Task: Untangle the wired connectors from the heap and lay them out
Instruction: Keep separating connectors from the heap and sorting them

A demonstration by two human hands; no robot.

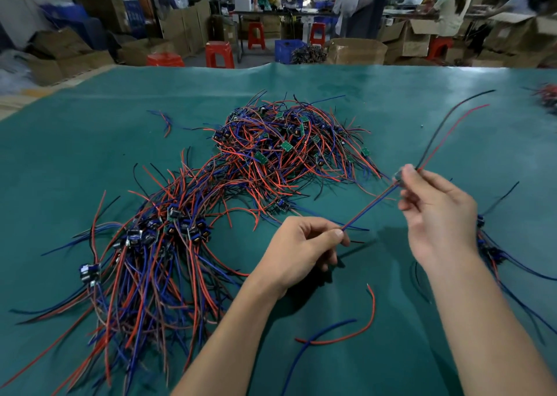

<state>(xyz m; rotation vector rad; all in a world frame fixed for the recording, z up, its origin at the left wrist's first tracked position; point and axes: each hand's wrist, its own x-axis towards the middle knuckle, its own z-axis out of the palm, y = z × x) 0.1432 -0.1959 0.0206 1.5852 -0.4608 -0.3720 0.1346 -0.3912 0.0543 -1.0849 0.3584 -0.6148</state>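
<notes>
Green mat (90, 154): two heaps, two hands.

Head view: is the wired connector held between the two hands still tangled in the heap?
No: the wired connector hangs clear above the mat, apart from the heap, pinched by the left hand and right hand.

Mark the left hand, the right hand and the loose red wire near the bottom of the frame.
left hand (297, 244), head view, on the back of the hand.
right hand (437, 214), head view, on the palm side.
loose red wire (366, 326), head view, mid-curve on the mat.
</notes>
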